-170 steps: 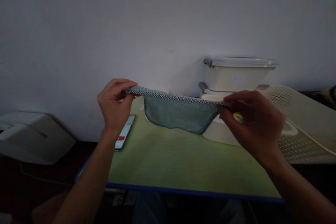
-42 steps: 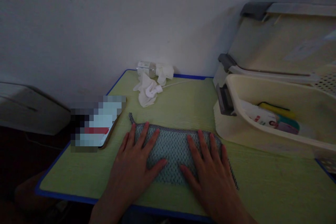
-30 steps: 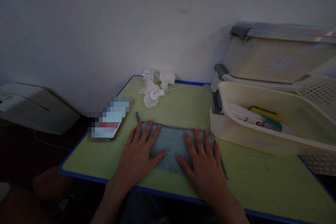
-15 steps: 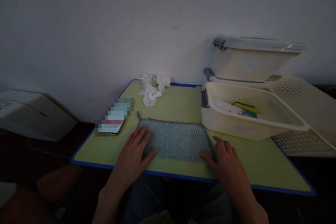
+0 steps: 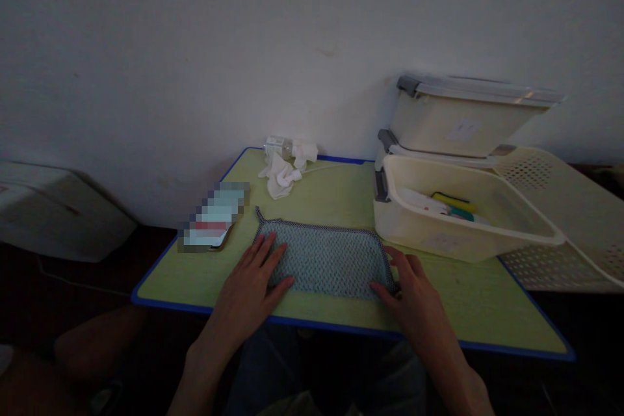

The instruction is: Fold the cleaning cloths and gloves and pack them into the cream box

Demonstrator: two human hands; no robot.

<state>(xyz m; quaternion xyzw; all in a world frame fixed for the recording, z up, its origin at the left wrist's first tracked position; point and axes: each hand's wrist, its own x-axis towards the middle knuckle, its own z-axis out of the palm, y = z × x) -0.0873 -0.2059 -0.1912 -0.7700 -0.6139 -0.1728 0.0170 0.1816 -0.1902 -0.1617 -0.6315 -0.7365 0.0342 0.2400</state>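
Observation:
A light blue, coarse-textured cleaning cloth (image 5: 326, 260) with a dark striped trim lies flat on the table, looking folded into a rectangle. A loop of the trim sticks out at its far left corner. My left hand (image 5: 256, 273) rests on the cloth's left end, palm down with fingers spread. At the opposite end, my right hand (image 5: 409, 283) touches the right edge; its thumb lies on the near corner and its index finger reaches the trim farther up. Thumb and fingers are apart there, and the other fingertips are partly hidden.
The green table (image 5: 336, 198) has a blue rim. A phone (image 5: 214, 218) with a blurred screen lies at left. Crumpled tissues (image 5: 280, 175) and a clear bottle (image 5: 277, 146) are at the back. An open cream bin (image 5: 439, 240) stands right, near a perforated basket (image 5: 529, 172).
My right hand has shifted slightly left, and its index finger now meets the cloth's right trim. My left hand and the cloth stay nearly in place.

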